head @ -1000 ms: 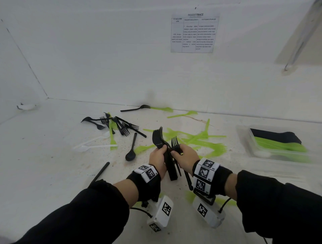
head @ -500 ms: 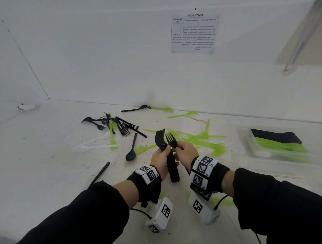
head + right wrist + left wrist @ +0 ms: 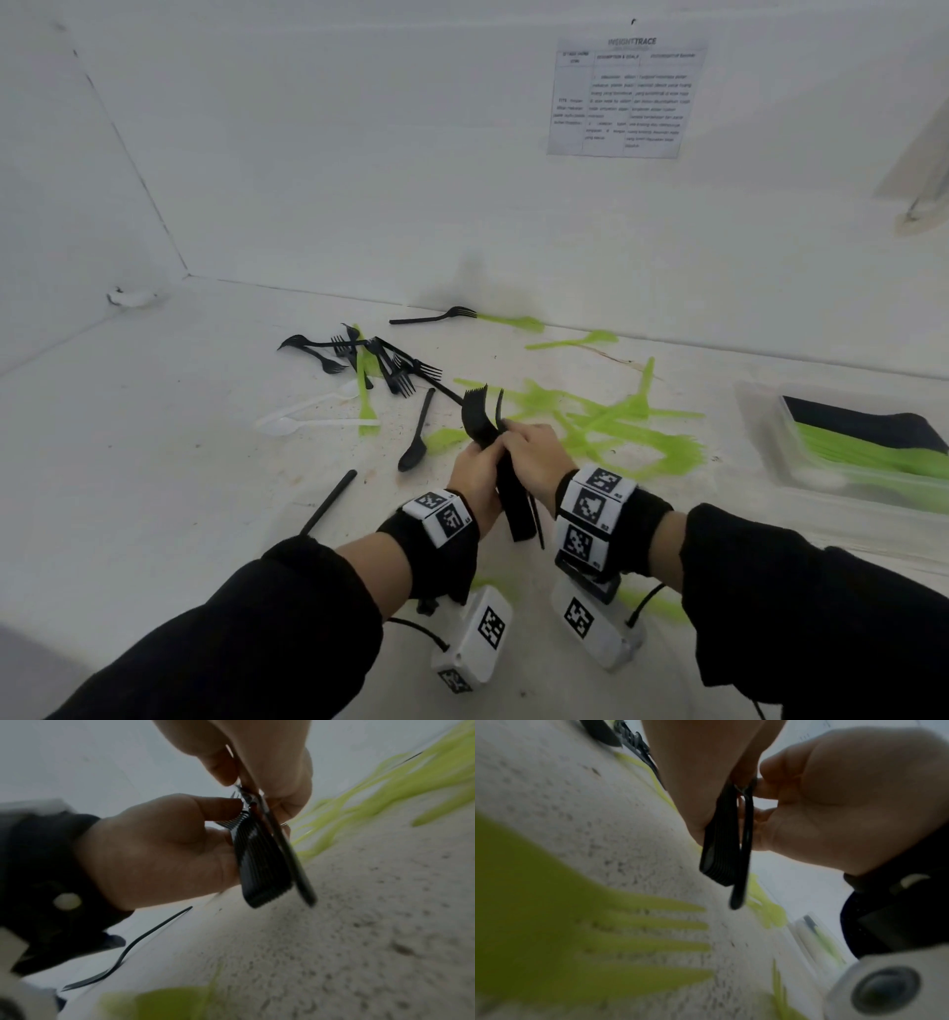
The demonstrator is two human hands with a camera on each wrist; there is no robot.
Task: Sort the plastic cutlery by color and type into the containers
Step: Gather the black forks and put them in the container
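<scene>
Head view shows a speckled white tabletop [image 3: 154, 462] boxed by white walls, where a posted sheet [image 3: 624, 97] reads "INSIGHTTRACE". Above the tabletop's near middle, the left hand [image 3: 475, 475] grips a stack of black forks [image 3: 511, 493], while the right hand [image 3: 534, 455] pinches a single black fork [image 3: 499, 406] against that stack.

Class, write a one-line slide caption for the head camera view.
Left hand grips a stack of black forks as the right hand adds one more.

White speckled work surface [image 3: 154, 462]; plain white walls [image 3: 334, 154] meeting at left corner; printed paper sheet [image 3: 624, 97] on back wall.
</scene>
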